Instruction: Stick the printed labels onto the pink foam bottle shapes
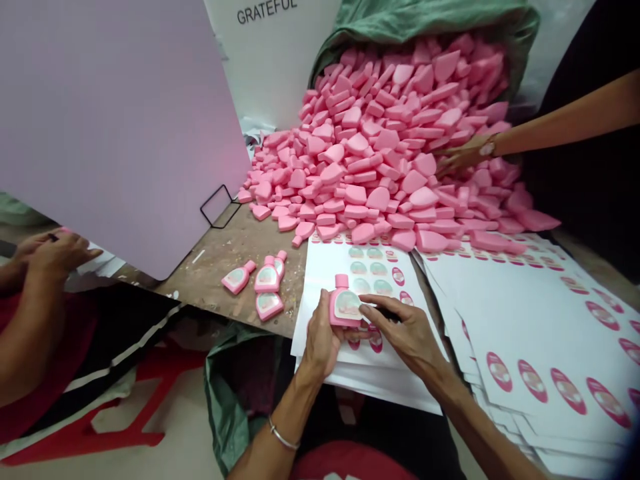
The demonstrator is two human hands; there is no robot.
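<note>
My left hand (323, 337) is wrapped round a small pink bottle (341, 283), which stands upright over the sticker sheets. A pale green oval sticker (347, 304) covers the front of the bottle. At the right edge of this sticker, the thumb and index finger of my right hand (405, 330) come together in a pinch. Beneath both hands lies a white sticker sheet (313, 300) with green and pink oval labels. Left of it, several labelled pink bottles (267, 277) rest on the wooden table (210, 267), some leaning on each other.
A big heap of unlabelled pink bottles (370, 160) spills from a green sack (435, 23). More sticker sheets (545, 320) are stacked on the right. A co-worker's hand (463, 157) reaches into the heap. Another person's hands (60, 257) show at left, beyond a tall panel (115, 120) with a wire stand (220, 207).
</note>
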